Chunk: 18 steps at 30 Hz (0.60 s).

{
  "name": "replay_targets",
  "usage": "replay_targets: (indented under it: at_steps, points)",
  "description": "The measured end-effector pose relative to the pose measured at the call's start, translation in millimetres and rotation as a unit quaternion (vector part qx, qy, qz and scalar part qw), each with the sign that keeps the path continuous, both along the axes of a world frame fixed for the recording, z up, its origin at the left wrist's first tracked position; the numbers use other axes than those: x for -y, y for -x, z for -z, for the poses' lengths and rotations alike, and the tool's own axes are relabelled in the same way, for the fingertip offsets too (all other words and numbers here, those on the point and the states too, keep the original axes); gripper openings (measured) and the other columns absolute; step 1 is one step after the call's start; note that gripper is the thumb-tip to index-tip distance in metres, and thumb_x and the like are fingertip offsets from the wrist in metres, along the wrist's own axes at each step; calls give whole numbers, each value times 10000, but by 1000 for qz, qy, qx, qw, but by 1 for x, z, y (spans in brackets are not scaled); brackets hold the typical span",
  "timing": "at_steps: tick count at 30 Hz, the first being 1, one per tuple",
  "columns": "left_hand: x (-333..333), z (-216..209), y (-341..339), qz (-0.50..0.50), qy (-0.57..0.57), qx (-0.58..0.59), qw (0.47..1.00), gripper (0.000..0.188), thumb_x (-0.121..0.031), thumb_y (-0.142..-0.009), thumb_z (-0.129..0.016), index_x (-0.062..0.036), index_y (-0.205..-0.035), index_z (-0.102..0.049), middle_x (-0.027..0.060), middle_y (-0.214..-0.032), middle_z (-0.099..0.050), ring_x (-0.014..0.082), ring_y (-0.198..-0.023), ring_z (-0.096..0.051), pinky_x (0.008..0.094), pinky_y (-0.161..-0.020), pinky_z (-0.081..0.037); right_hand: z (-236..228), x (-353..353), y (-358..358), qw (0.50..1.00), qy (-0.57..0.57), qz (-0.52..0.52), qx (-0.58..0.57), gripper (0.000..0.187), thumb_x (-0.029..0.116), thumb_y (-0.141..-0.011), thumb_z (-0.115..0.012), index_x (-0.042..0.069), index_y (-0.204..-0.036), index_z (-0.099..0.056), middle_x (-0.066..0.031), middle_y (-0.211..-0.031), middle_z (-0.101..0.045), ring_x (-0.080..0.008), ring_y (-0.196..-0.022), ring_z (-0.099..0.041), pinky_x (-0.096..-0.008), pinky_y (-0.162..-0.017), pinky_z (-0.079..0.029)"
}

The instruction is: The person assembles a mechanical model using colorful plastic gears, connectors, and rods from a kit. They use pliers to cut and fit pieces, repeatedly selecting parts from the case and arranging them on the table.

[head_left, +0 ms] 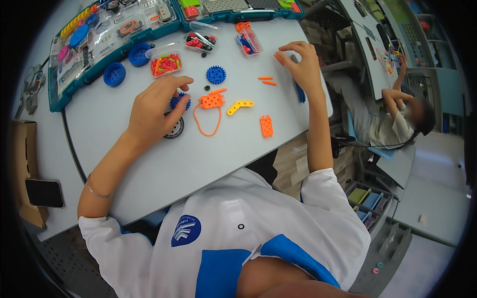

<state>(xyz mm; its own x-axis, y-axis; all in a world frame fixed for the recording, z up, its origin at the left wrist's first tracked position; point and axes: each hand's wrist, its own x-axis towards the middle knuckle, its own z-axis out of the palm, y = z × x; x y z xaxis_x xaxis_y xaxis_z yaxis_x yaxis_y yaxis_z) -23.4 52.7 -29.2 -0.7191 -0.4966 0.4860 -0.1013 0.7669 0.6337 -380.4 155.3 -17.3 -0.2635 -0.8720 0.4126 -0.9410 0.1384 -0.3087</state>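
Over the left part of the table, my left hand is open, thumb and fingers apart. Beside and partly behind its fingers lie a small blue gear and a black wheel. At the far right, my right hand pinches a small orange piece, mostly hidden by the fingers. Under that hand lies a dark blue bar. Between my hands are an orange perforated block with an orange loop, a yellow angled beam, a larger blue gear, an orange plate and two orange rods.
Small clear boxes hold pink and green pieces, black and red pieces, and blue pieces. Blue wheel hubs stand near a teal parts case. A phone lies at left; another person sits at right.
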Motion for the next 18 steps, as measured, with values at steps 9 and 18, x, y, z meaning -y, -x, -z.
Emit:
replay_targets:
  at_steps: [9,18]
  points:
    - [0,2,-1,-10,0,0,1000,346,32,-840,-694,-38,-1172,-625,83,-1017,-682,165,-797,-632,285,-678,-492,6,-34,-45,992,-4,-94,85,98,80,-841,-730,47,-916,-675,-72,-1051,-636,-262,-1040,-547,-383,-909,-445]
    - [0,2,-2,-1,-10,-6,1000,305,12,-839,-703,-33,-1137,-653,85,-973,-684,176,-776,-638,300,-659,-515,17,-47,-70,996,-6,-61,60,119,-10,-869,-663,0,-979,-617,-123,-953,-638,-285,-893,-609,-370,-773,-493]
